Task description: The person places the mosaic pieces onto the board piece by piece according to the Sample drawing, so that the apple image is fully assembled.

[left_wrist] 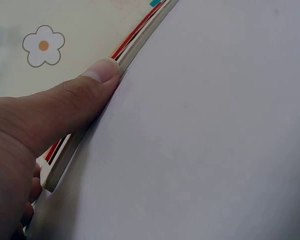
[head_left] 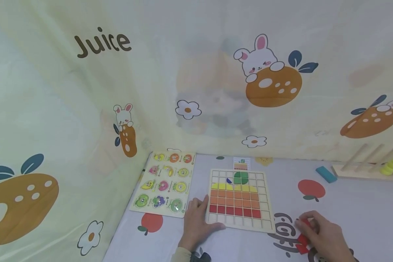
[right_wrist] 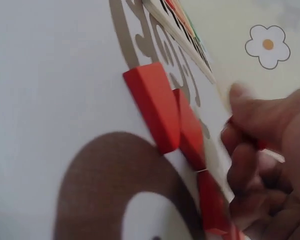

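A pale wooden grid board lies on the cloth with coloured square tiles in several cells: a red row, orange rows, a yellow row, green pieces and a small blue piece. My left hand holds its near left corner, fingers along the left side and thumb against the near edge. To the right of the board, my right hand pinches a small red block between thumb and fingers, mostly hidden by them. Several loose red blocks lie on the cloth beneath and beside that hand.
Left of the board lies a fruit picture puzzle. A small pattern card touches the board's far side. At the far right are a teal block and a wooden peg stand with yellow beads. A printed cloth wall rises behind.
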### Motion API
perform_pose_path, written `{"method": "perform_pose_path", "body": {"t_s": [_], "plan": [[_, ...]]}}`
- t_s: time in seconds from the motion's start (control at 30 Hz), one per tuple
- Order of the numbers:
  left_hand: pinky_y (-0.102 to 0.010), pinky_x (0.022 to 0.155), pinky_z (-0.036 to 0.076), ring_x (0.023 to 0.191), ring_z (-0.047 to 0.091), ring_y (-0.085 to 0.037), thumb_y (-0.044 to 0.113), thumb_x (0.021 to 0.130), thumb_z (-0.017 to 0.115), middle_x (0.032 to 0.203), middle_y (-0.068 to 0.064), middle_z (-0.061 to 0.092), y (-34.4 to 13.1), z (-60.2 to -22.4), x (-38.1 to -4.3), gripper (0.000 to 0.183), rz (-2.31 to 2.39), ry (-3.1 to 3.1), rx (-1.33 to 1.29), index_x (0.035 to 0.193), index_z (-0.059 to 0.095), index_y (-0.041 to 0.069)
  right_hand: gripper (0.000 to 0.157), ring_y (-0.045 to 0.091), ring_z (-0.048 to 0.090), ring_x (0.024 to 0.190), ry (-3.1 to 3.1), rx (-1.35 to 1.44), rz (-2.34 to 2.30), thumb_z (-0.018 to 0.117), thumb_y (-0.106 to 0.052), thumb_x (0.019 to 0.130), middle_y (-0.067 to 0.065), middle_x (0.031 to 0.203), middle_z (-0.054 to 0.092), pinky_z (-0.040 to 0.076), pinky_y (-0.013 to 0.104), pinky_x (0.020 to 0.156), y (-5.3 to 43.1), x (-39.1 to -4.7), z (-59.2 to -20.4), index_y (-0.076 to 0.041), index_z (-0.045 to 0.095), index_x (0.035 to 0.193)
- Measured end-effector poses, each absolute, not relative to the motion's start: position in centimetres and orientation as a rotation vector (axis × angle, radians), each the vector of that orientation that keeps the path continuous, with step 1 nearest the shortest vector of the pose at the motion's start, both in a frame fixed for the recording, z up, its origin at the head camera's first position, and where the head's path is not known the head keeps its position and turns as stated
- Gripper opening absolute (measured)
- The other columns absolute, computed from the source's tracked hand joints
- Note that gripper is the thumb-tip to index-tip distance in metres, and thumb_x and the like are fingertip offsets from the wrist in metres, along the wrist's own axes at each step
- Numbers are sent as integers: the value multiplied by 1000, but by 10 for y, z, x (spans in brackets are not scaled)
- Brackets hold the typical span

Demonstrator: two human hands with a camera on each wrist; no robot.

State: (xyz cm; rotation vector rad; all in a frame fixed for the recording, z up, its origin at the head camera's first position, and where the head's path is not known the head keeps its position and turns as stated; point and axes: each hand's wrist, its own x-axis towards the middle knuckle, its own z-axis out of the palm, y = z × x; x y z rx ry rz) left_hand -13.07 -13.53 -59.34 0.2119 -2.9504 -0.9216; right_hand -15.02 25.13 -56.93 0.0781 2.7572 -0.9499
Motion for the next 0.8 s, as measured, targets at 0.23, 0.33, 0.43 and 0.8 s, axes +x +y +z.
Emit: {"method": "perform_pose_path", "body": {"t_s": [0.23, 0.33, 0.43, 0.8], "plan": [[-25, 76, 32, 92, 33, -5, 75, 60, 91, 98, 11, 40, -135, -592, -130, 123, -955, -2941, 205, 161, 48, 21, 68, 15, 61, 71, 2825, 48, -940, 84, -40, 92, 4, 89, 74, 49, 24, 58, 256, -152, -571, -3, 58, 143], [-25, 76, 32, 92, 33, -4, 74, 61, 91, 98, 11, 40, -135, -594, -130, 122, -939, -2942, 202, 161, 48, 20, 82, 15, 60, 71, 2735, 31, -887, 85, -50, 87, 3, 93, 73, 51, 25, 60, 257, -151, -566, -1, 51, 145], [-26, 76, 32, 93, 33, -4, 75, 61, 90, 98, 11, 40, -134, -595, -130, 121, -914, -2951, 196, 161, 48, 21, 87, 16, 58, 72, 2640, 6, -839, 89, -55, 79, 0, 94, 70, 48, 26, 61, 259, -146, -560, -1, 55, 138], [-28, 77, 33, 94, 34, -6, 73, 63, 91, 100, 9, 41, -134, -593, -129, 120, -898, -2966, 202, 162, 47, 21, 64, 16, 55, 75, 2587, -30, -784, 97, -35, 73, -1, 86, 64, 51, 29, 66, 255, -138, -561, -4, 72, 123]]}}
